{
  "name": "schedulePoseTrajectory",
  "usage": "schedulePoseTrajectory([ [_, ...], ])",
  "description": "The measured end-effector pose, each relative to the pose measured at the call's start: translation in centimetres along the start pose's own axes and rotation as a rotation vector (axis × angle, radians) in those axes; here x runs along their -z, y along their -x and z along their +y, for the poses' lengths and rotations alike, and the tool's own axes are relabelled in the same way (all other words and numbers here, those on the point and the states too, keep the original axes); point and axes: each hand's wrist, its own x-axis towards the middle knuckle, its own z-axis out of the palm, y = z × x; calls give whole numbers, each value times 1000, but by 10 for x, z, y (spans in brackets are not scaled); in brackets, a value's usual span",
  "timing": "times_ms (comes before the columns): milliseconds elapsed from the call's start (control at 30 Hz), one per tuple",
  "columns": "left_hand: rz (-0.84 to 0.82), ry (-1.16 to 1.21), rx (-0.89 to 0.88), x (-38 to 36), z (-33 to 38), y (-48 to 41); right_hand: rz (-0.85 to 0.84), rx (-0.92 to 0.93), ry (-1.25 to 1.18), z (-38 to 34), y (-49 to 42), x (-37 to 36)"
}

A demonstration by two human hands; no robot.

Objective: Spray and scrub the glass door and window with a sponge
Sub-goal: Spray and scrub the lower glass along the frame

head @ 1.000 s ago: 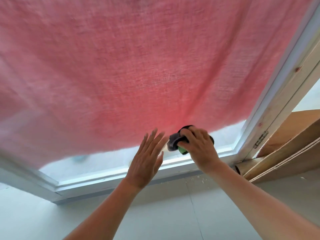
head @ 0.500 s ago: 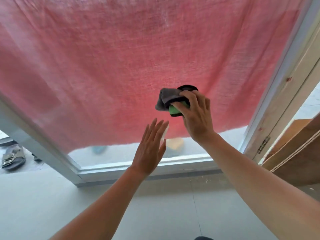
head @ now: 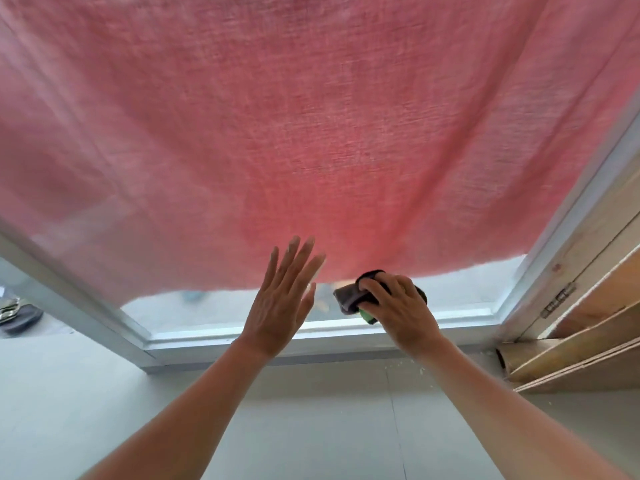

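The glass door (head: 467,289) fills the view, with a pink curtain (head: 311,133) hanging behind most of its pane. My right hand (head: 401,306) grips a dark sponge with a green underside (head: 349,299) and holds it against the glass near the bottom of the pane. My left hand (head: 280,303) lies flat on the glass just left of the sponge, fingers straight and spread upward. Only a low strip of bare glass shows below the curtain's hem.
The white door frame (head: 242,337) runs along the bottom and up both sides. Wooden boards (head: 588,341) and a hinge (head: 557,301) stand at the right. Pale floor tiles (head: 311,427) lie below. Dark footwear (head: 17,315) sits at the far left.
My right hand has drawn the sponge down from the middle of the pane to its lower edge. My left hand has stayed flat on the glass.
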Motion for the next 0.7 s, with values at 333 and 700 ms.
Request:
schedulePoseTrajectory([
  [333, -1, -31, -18, 19, -28, 12, 455, -78, -71, 7, -50, 49],
  [700, 60, -13, 86, 44, -60, 42, 684, -104, -90, -31, -108, 63],
])
